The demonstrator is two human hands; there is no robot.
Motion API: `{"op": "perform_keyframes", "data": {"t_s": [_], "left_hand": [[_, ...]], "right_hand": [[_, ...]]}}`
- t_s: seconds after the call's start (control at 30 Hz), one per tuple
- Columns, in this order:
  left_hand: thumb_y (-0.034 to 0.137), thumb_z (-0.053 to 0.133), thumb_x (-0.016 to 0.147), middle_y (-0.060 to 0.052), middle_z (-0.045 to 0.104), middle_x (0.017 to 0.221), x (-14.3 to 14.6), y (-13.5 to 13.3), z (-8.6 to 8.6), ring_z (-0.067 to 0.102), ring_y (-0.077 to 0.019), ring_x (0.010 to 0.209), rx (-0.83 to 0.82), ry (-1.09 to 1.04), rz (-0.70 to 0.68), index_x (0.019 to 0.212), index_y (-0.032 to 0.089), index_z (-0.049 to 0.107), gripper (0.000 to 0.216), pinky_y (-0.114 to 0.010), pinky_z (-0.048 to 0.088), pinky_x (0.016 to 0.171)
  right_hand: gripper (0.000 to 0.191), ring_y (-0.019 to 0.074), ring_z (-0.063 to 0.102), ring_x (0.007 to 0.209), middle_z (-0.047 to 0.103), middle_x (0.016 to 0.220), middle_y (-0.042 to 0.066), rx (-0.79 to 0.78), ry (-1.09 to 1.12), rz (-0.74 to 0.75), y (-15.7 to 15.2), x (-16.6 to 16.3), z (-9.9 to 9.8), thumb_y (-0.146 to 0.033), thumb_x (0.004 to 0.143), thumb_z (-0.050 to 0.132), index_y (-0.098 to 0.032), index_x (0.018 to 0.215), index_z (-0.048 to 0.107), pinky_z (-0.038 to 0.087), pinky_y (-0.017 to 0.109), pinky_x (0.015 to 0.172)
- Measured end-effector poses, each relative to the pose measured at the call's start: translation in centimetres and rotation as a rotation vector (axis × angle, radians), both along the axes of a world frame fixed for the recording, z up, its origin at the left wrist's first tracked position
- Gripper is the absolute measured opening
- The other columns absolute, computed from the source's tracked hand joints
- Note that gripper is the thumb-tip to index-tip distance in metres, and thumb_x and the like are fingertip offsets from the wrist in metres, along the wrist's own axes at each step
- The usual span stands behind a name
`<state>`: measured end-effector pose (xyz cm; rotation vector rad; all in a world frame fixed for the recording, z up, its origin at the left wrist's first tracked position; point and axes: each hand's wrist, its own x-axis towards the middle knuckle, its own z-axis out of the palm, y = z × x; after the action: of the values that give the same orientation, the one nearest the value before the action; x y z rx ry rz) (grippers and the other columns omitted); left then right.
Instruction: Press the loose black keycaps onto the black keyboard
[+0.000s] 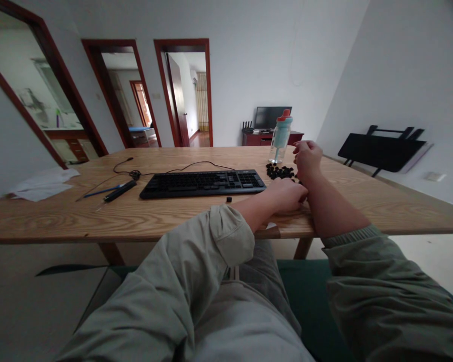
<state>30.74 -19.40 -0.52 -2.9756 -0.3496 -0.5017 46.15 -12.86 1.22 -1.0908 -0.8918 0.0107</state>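
Note:
My left hand (pixel 288 193) rests low over the table, its fingers curled beside a heap of small black keycaps (pixel 279 171). What it holds, if anything, is hidden. Just beyond it, my right hand (pixel 308 157) is raised at the right edge of the heap with bent fingers drawn together; anything in them is too small to make out. A black keyboard (pixel 202 184) lies to the left of both hands. One loose keycap (pixel 229 199) sits in front of it, near my left wrist.
Behind the keycaps stands a clear bottle (pixel 281 138) with a red and teal top. Left of the keyboard lie a black-handled tool (pixel 120 192), a thin blue stick (pixel 100 191) and a cable (pixel 135 174). White sheets (pixel 45 184) cover the table's left end. The table's front edge (pixel 136 235) is near my body.

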Motion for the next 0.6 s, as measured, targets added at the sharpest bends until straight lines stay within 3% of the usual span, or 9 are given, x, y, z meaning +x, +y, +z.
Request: {"op": "perform_keyframes", "data": {"t_s": [0.1,0.2,0.3,0.37,0.47,0.6], "left_hand": [[0.021,0.062,0.082,-0.008,0.072,0.095,-2.6,0.3,1.2,0.065,-0.0219,0.086,-0.035,-0.031,-0.092,0.095,0.020,0.072,0.017,-0.032,0.047,0.074],[0.023,0.067,0.080,-0.003,0.072,0.096,-8.0,2.2,2.8,0.063,-0.0167,0.085,-0.212,-0.056,-0.145,0.099,0.019,0.069,0.020,-0.027,0.045,0.074],[0.032,0.072,0.077,-0.001,0.069,0.085,-15.1,5.4,3.4,0.059,-0.0140,0.075,-0.296,-0.154,0.036,0.094,0.018,0.069,0.022,-0.025,0.042,0.068],[0.036,0.074,0.074,0.001,0.065,0.076,-19.5,7.0,3.2,0.054,-0.0128,0.068,-0.352,-0.179,0.182,0.089,0.017,0.070,0.025,-0.024,0.039,0.062],[0.039,0.076,0.070,0.001,0.061,0.071,-23.4,7.7,2.2,0.050,-0.0118,0.063,-0.471,-0.175,0.322,0.087,0.016,0.069,0.029,-0.023,0.036,0.058],[0.035,0.073,0.071,0.001,0.063,0.075,-23.6,6.4,1.1,0.052,-0.0130,0.066,-0.524,-0.115,0.337,0.090,0.017,0.073,0.026,-0.024,0.038,0.059]], "right_hand": [[0.008,0.0107,0.043,0.052,0.051,0.062,-0.003,-0.066,-0.018,0.091,-0.7,-0.8,0.3,-0.026,0.075,0.054,-0.019,0.072,0.057,0.032,0.023,0.048],[0.015,0.0099,0.043,0.051,0.056,0.065,-0.002,-0.256,-0.173,0.364,-2.1,-3.1,0.6,-0.031,0.073,0.063,-0.018,0.081,0.064,0.032,0.023,0.047],[0.024,0.0101,0.044,0.052,0.059,0.066,-0.002,-0.578,-0.507,0.765,-3.7,-6.9,0.3,-0.037,0.073,0.069,-0.017,0.086,0.070,0.032,0.024,0.048],[0.024,0.0116,0.049,0.058,0.063,0.070,0.000,-0.731,-0.727,0.930,-4.4,-9.5,-0.2,-0.037,0.072,0.071,-0.017,0.085,0.073,0.036,0.025,0.053],[0.026,0.0129,0.050,0.061,0.064,0.071,0.001,-0.758,-0.918,0.941,-4.7,-12.2,-1.2,-0.038,0.072,0.072,-0.018,0.088,0.076,0.037,0.026,0.056],[0.030,0.0124,0.048,0.060,0.060,0.068,-0.001,-0.727,-0.993,0.899,-4.4,-12.8,-2.0,-0.039,0.074,0.071,-0.018,0.094,0.077,0.035,0.025,0.054]]}}
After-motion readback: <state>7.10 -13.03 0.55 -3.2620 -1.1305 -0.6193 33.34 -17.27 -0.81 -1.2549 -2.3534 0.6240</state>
